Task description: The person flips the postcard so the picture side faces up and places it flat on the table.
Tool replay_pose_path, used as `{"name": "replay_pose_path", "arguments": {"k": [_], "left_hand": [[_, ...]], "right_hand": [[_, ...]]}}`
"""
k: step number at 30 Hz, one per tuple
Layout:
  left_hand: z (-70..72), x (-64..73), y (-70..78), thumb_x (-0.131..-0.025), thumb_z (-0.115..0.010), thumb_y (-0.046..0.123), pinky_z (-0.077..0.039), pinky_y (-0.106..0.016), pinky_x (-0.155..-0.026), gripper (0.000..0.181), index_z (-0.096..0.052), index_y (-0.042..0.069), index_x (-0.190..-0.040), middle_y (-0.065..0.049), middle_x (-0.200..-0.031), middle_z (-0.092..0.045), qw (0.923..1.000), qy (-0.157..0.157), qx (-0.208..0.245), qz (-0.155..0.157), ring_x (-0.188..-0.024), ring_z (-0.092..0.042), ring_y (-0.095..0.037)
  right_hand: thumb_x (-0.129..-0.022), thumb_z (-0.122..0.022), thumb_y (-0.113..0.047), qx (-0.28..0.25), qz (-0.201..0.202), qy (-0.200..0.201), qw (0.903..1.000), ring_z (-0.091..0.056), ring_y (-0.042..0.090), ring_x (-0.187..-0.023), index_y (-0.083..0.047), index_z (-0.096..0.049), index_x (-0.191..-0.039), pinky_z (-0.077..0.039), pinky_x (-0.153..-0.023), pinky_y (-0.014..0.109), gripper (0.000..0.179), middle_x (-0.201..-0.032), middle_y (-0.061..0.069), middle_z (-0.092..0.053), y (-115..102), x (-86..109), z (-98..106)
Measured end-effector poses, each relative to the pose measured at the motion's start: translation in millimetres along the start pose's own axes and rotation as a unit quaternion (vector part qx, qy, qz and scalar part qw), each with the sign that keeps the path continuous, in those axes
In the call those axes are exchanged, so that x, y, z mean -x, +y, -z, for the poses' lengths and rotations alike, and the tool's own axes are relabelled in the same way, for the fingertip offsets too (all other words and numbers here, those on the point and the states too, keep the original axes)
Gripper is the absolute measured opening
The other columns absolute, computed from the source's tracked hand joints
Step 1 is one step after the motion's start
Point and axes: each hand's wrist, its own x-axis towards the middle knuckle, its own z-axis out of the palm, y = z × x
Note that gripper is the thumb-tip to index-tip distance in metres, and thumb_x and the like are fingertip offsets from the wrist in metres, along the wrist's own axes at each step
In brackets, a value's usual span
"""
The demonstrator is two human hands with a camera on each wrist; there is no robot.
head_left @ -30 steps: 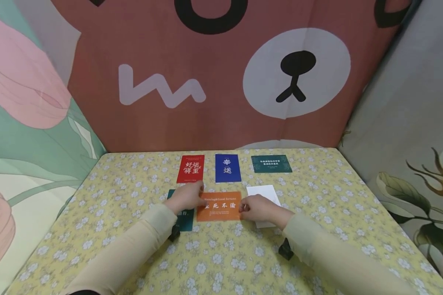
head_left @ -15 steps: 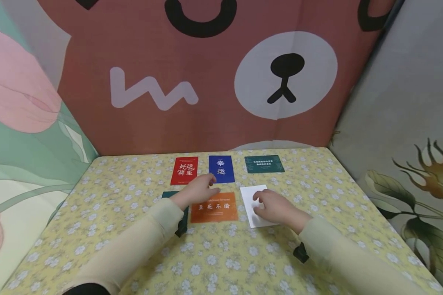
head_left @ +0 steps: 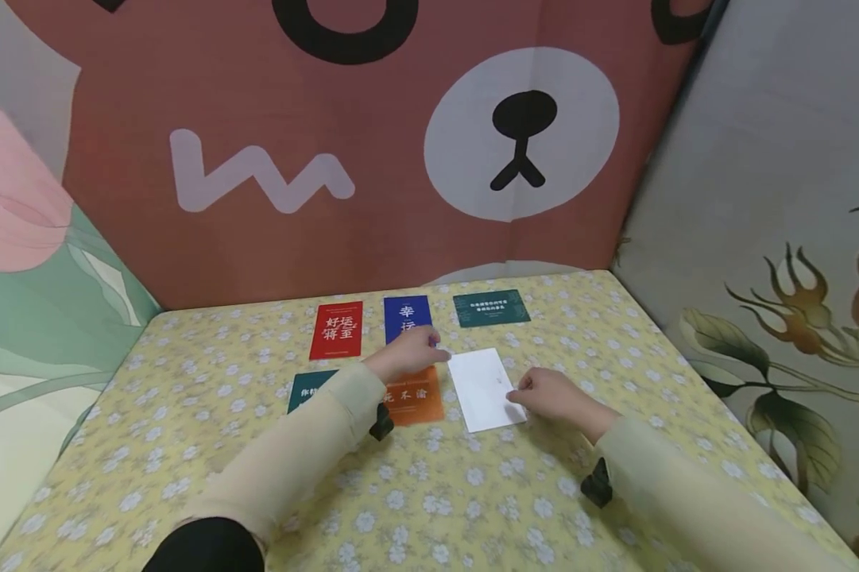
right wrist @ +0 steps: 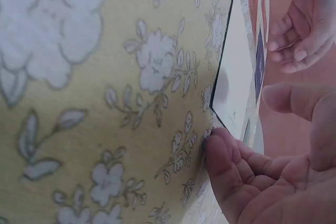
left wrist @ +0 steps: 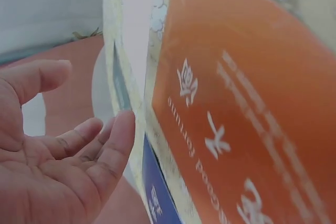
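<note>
A white card (head_left: 482, 389) lies face-down or blank on the flowered cloth. My right hand (head_left: 554, 397) is at its right edge; in the right wrist view the bent fingers (right wrist: 223, 153) touch down by the card's corner, with the thumb (right wrist: 294, 100) held apart from them. My left hand (head_left: 408, 352) hovers near the card's upper left corner, above the orange card (head_left: 422, 397), part of which the sleeve hides. Its fingers (left wrist: 118, 135) are loosely spread and hold nothing. A blue card (head_left: 404, 314) is partly covered by this hand.
In the back row lie a red card (head_left: 336, 330) and a green card (head_left: 492, 307). Another dark green card (head_left: 306, 388) shows beside the left sleeve. The table (head_left: 372, 508) ends at a fabric wall (head_left: 257, 262) with a bear print.
Both hands have left the orange card and shifted right. The left now hovers by the white card's corner; the right has passed over that card to its right edge. The view has swung right.
</note>
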Motion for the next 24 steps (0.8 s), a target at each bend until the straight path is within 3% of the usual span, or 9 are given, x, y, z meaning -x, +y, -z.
{"name": "replay_pose_path", "arguments": {"k": [4, 9, 13, 17, 20, 24], "left_hand": [[-5.0, -10.6, 6.6, -0.1, -0.069, 0.029, -0.046, -0.047, -0.106, 0.056, -0.053, -0.001, -0.145, -0.016, -0.145, -0.057, 0.9994, -0.007, -0.025, 0.021, -0.127, -0.056, -0.031], [-8.8, -20.4, 8.4, -0.097, -0.073, 0.031, -0.047, -0.045, -0.105, 0.058, -0.056, -0.001, -0.142, -0.016, -0.141, -0.059, 0.9972, -0.016, -0.063, 0.037, -0.119, -0.058, -0.029], [-10.0, -26.8, 4.9, -0.093, -0.078, 0.031, -0.05, -0.037, -0.086, 0.047, -0.064, 0.001, -0.126, -0.009, -0.112, -0.065, 0.9956, -0.023, -0.08, 0.042, -0.092, -0.056, -0.023], [-11.6, -33.6, 5.7, -0.089, -0.082, 0.026, -0.041, -0.032, -0.067, 0.032, -0.062, 0.003, -0.1, -0.003, -0.083, -0.052, 0.9947, -0.035, -0.091, 0.031, -0.072, -0.046, -0.018], [-13.1, -36.7, 5.3, -0.087, -0.084, 0.023, -0.039, -0.031, -0.063, 0.031, -0.06, 0.004, -0.095, -0.003, -0.081, -0.05, 0.993, -0.039, -0.11, 0.018, -0.07, -0.045, -0.018], [-16.5, -37.8, 2.9, -0.085, -0.086, 0.023, -0.046, -0.031, -0.072, 0.042, -0.064, 0.0, -0.113, -0.007, -0.096, -0.062, 0.989, -0.038, -0.143, 0.006, -0.082, -0.053, -0.021]], "right_hand": [[-0.097, -0.068, -0.027, 0.019, 0.0, -0.004, 0.9998, -0.033, 0.011, -0.051, -0.013, -0.056, -0.062, -0.032, -0.053, 0.028, 0.039, -0.055, -0.005, -0.041, -3, -5.3, -1], [-0.095, -0.072, -0.034, 0.056, -0.013, -0.007, 0.9983, -0.035, 0.012, -0.049, -0.015, -0.052, -0.059, -0.033, -0.052, 0.027, 0.045, -0.053, -0.004, -0.041, -10, -9.9, -5], [-0.092, -0.076, -0.04, 0.093, -0.026, -0.007, 0.9953, -0.045, 0.015, -0.055, -0.008, -0.06, -0.07, -0.04, -0.057, 0.03, 0.042, -0.063, 0.001, -0.053, -17, -12.9, -11], [-0.084, -0.086, -0.038, 0.113, -0.045, 0.004, 0.9925, -0.055, 0.021, -0.068, 0.0, -0.066, -0.091, -0.048, -0.065, 0.034, 0.043, -0.078, 0.006, -0.061, -21, -12.7, -14], [-0.08, -0.09, -0.033, 0.107, -0.065, 0.01, 0.9921, -0.057, 0.023, -0.074, 0.003, -0.065, -0.099, -0.051, -0.07, 0.037, 0.048, -0.083, 0.008, -0.063, -23, -14.7, -16], [-0.08, -0.091, -0.03, 0.085, -0.085, 0.019, 0.9925, -0.058, 0.025, -0.078, 0.007, -0.063, -0.106, -0.053, -0.076, 0.04, 0.052, -0.088, 0.01, -0.063, -24, -17.0, -20]]}}
